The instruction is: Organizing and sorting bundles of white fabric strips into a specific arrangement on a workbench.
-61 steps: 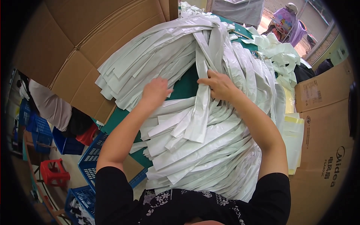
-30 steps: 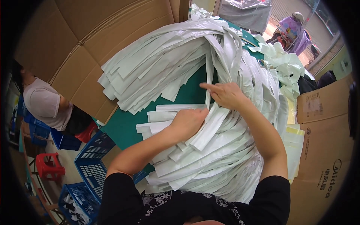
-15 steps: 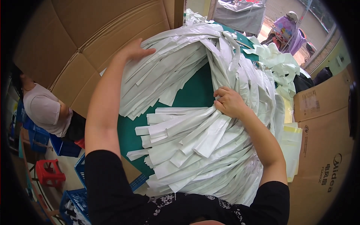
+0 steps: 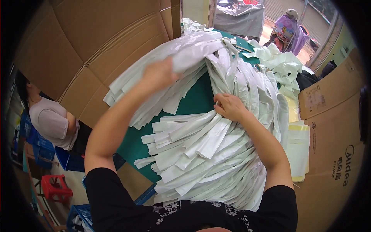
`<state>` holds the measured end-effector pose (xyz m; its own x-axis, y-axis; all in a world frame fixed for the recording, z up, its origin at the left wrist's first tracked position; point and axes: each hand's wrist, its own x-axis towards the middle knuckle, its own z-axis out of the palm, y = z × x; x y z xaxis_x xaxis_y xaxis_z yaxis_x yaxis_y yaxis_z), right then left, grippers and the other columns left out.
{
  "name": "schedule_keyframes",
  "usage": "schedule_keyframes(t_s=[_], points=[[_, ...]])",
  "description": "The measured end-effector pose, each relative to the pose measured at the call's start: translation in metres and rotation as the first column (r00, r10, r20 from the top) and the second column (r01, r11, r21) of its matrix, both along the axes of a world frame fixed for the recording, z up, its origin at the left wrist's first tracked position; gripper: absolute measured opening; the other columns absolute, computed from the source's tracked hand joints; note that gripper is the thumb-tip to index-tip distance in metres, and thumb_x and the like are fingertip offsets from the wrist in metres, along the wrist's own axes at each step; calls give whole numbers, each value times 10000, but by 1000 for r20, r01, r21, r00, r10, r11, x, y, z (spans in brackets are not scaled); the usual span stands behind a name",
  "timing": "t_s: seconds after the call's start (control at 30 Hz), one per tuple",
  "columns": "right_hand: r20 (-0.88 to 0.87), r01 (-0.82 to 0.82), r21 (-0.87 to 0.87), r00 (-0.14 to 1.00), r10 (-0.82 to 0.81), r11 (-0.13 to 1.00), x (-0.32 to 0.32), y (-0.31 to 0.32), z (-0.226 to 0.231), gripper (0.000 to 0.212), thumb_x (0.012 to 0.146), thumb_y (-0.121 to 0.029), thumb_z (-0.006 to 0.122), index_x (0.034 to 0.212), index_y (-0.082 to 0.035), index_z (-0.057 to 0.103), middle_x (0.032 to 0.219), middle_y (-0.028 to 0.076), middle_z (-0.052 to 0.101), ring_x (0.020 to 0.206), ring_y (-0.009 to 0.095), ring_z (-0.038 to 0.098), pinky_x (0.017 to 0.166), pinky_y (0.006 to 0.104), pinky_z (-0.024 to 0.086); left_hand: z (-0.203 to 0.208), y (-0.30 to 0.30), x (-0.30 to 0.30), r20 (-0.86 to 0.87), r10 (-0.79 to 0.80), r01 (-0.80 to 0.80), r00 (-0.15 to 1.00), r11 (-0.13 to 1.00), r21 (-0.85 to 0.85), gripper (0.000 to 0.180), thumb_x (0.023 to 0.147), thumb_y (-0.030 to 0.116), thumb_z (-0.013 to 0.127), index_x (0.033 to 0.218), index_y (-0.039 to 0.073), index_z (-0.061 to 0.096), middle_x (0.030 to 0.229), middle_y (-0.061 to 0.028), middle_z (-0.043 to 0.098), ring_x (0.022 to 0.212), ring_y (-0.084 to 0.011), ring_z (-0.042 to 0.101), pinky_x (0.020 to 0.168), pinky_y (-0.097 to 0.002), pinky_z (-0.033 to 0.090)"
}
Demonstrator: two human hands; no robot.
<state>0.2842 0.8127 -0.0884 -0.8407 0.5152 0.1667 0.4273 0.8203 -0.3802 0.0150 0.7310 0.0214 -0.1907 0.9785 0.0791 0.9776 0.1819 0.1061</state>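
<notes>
Big cardboard sheet point(image 4: 46, 50) at left, then the green table point(image 4: 197, 92), and spread over it the fan of white strips point(image 4: 210, 144), loose ends pointing left! Left hand point(image 4: 158, 73) blurs over the upper bunch point(image 4: 127, 83); can't tell whether its fingers grip. Right hand point(image 4: 228, 107): fingers curled together, clamped on the strips' gathered neck. The danger? Slacken that pinch and slick-looking layers could slide apart; a hasty left tug could drag neighbours loose.

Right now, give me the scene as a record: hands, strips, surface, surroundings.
Left hand: blurred, at the upper white strips; grip unclear
Right hand: fingers bent, on the lower white strips; grip unclear
Surface: green tabletop, showing between both groups
Left side: large cardboard, red stool, another person
Right side: cardboard box
</notes>
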Motion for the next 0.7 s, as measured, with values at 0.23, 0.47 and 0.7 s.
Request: schedule_keyframes(t_s=[0.23, 0.47, 0.7], points=[[38, -83, 188, 996, 77, 979, 5, 2, -1, 341, 807, -247, 546, 1132, -217, 645, 741, 46, 628, 768, 259, 595, 712, 385, 490, -75, -30, 63, 430, -468, 597, 772, 765, -240, 299, 936, 334, 506, 1065, 87, 614, 1071, -170, 619, 1020, -317, 585, 869, -432, 460], [78, -99, 252, 994, 82, 963, -4, 0, 5, 241, 759, -204, 507, 707, -101, 719, 802, 76, 627, 936, 226, 557, 808, 359, 471, -49, 35, -66, -174, 117, -76, 978, 970, 230, 287, 768, 247, 696, 952, 45, 608, 1032, -150, 585, 970, -292, 570, 804, -422, 479], [245, -344, 351, 932, 269, 871, -13, 12, 12, 294, 751, -216, 461, 643, -38, 668, 753, 103, 637, 880, 241, 598, 1110, 417, 284, -35, 52, -90, 109, 103, -113, 989, 989, 91, 361, 699, 282, 702, 937, 17, 640, 1066, -182, 617, 981, -308, 600, 831, -401, 487]])
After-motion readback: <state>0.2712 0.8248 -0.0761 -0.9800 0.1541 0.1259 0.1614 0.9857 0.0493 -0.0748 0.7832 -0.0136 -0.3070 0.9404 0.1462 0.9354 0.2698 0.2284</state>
